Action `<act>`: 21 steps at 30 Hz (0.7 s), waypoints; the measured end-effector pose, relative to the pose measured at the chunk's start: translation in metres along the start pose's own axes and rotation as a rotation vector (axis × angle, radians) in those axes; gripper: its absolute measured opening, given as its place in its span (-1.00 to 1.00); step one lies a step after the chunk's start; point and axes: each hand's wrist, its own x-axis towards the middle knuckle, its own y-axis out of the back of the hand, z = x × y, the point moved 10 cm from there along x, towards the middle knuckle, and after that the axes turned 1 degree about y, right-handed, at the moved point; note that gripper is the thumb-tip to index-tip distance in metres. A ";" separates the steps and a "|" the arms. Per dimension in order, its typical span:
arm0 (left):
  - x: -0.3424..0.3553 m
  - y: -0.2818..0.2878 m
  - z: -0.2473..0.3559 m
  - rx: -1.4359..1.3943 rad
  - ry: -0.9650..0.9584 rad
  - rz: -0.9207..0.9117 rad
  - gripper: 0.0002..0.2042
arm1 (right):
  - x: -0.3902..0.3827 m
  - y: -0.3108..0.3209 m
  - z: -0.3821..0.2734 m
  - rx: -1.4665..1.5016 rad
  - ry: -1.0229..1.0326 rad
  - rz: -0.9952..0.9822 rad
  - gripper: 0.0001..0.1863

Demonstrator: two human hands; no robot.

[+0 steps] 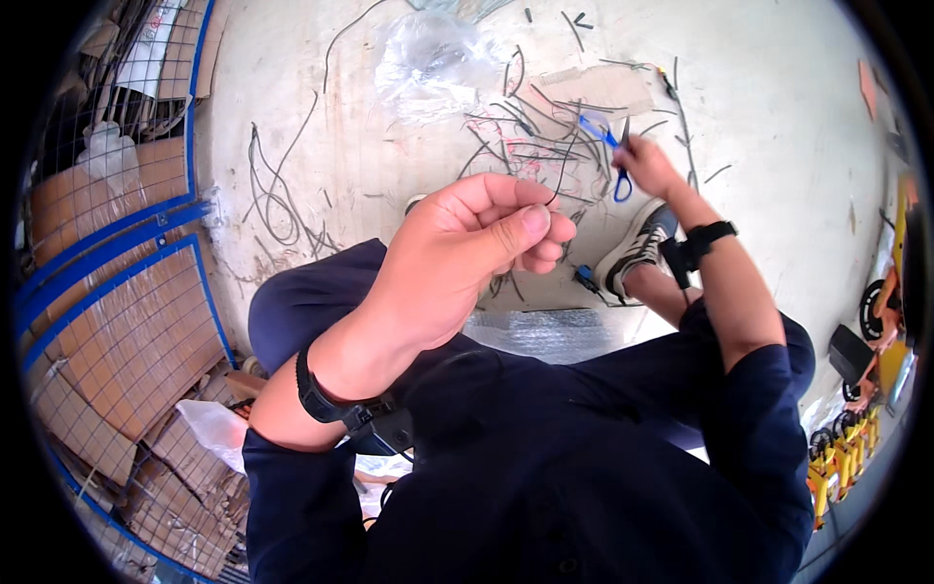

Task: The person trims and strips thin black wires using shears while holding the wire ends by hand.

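Note:
My left hand (477, 234) is raised in the middle of the view, with thumb and fingers pinched on a thin black wire (565, 162) that rises from them. To its upper right, my right hand (650, 164) is closed on blue-handled scissors (622, 185) with dark blades. Many short black wire pieces (520, 146) lie scattered on the floor beyond my hands, over and around a tan cardboard sheet (608, 90).
Clear plastic (433, 54) and long looped wires (277, 204) lie on the floor (798, 146). A blue wire-mesh cage (117, 263) holds cardboard at left. Yellow tools (842, 457) line the right. My shoe (637, 243) and silver padded sheet (530, 331) are near the hands.

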 end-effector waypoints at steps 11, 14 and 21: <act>-0.033 -0.051 0.005 0.035 -0.040 -0.138 -0.80 | -0.193 0.115 -0.282 0.694 0.251 -0.356 -0.77; -0.037 -0.055 -0.001 0.011 -0.051 -0.186 -0.78 | -0.213 0.093 -0.296 0.490 0.249 -0.363 -0.77; -0.044 -0.057 -0.003 0.048 -0.008 -0.190 -0.72 | -0.213 0.085 -0.325 0.080 0.502 -0.208 -0.69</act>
